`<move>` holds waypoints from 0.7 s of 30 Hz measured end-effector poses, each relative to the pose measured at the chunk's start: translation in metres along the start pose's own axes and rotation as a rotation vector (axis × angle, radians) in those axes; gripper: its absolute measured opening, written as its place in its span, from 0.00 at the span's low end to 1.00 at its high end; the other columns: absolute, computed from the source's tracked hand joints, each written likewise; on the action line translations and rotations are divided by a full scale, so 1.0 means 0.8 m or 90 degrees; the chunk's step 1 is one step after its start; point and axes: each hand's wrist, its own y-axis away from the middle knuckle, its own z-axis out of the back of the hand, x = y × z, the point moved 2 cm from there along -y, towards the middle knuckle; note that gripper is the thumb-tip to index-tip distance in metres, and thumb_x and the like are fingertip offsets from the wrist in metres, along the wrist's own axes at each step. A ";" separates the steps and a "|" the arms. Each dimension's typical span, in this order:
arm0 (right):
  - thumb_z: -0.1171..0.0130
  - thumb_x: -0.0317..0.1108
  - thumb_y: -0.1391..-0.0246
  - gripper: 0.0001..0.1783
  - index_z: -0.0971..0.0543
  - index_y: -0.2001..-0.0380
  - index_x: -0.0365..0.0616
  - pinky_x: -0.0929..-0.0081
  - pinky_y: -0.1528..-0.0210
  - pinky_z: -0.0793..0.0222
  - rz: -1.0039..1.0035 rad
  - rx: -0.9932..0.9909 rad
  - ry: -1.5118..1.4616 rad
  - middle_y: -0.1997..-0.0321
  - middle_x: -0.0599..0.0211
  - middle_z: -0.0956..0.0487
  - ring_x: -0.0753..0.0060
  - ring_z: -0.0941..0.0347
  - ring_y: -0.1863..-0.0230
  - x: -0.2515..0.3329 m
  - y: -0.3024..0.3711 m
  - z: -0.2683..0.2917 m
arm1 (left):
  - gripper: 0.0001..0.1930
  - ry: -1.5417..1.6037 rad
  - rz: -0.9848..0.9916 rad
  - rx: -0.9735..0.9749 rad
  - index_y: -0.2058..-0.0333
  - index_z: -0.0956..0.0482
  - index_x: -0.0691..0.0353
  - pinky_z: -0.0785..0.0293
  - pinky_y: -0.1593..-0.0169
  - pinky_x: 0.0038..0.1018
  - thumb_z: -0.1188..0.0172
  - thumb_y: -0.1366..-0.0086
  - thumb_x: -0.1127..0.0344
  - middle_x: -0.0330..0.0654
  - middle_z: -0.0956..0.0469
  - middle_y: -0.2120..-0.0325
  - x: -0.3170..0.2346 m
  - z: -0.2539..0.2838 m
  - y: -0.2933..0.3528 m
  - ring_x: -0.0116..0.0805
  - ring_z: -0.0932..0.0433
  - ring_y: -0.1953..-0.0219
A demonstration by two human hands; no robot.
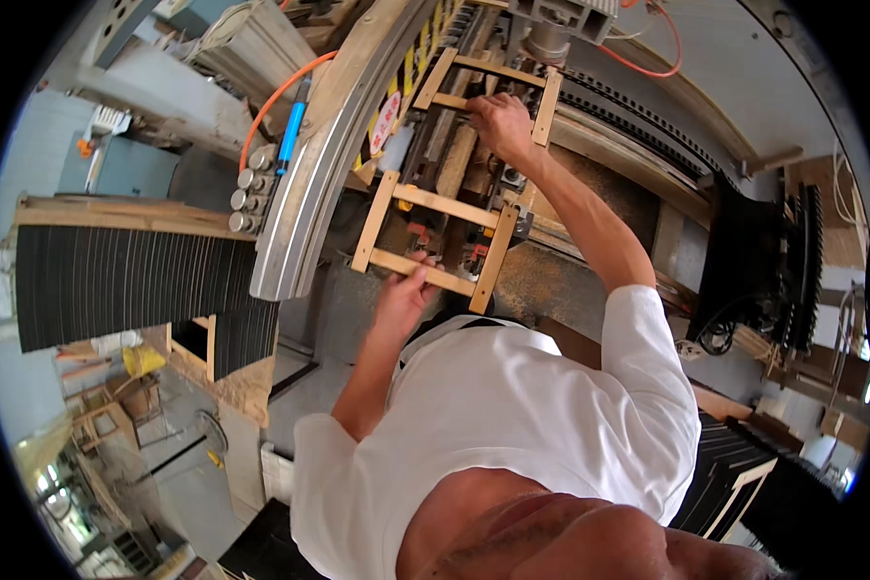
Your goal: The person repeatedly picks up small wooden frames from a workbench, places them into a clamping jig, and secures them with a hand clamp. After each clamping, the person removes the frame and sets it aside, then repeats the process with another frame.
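Note:
Two small frames of pale wood lie one beyond the other on the machine bed. My left hand point(403, 298) pinches the near rail of the closer frame point(447, 206), thumb on top. Dark clamps with red parts point(478, 253) show through that frame's opening. Stretched farther forward, my right hand point(505, 126) has its fingers curled over the near rail of the farther frame point(498, 70); its palm hides part of that rail. A metal machine head point(548, 39) sits just past this farther frame. Between the two frames runs a wooden bar point(456, 159).
A thick metal guide beam point(304, 184) runs along the left, with a blue tube point(293, 130) and round knobs point(251, 198) beside it. Many black-faced panels point(130, 285) stand in a row at far left. Sawdust point(541, 290) covers surfaces right of the frames. A black chain point(648, 121) lies at right.

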 end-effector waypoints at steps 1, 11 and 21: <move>0.41 0.31 0.52 0.10 0.20 0.64 0.46 0.61 0.57 0.35 0.003 0.011 0.010 0.63 0.65 0.19 0.58 0.27 0.58 -0.006 -0.004 -0.016 | 0.14 -0.010 -0.003 -0.053 0.50 0.28 0.61 0.27 0.45 0.34 0.47 0.35 0.73 0.40 0.25 0.57 0.004 0.004 0.020 0.39 0.25 0.49; 0.48 0.28 0.52 0.13 0.22 0.62 0.48 0.61 0.54 0.40 0.053 0.147 0.257 0.72 0.58 0.19 0.57 0.26 0.59 -0.067 -0.085 -0.047 | 0.16 0.041 -0.053 -0.224 0.51 0.29 0.60 0.26 0.49 0.35 0.40 0.38 0.70 0.41 0.24 0.60 0.044 0.045 0.097 0.36 0.23 0.55; 0.47 0.24 0.51 0.16 0.24 0.57 0.47 0.57 0.54 0.40 0.028 0.238 0.333 0.73 0.57 0.19 0.54 0.25 0.59 -0.134 -0.154 -0.071 | 0.15 0.084 -0.115 -0.353 0.54 0.26 0.58 0.31 0.46 0.34 0.38 0.38 0.64 0.36 0.23 0.60 0.074 0.117 0.096 0.32 0.26 0.53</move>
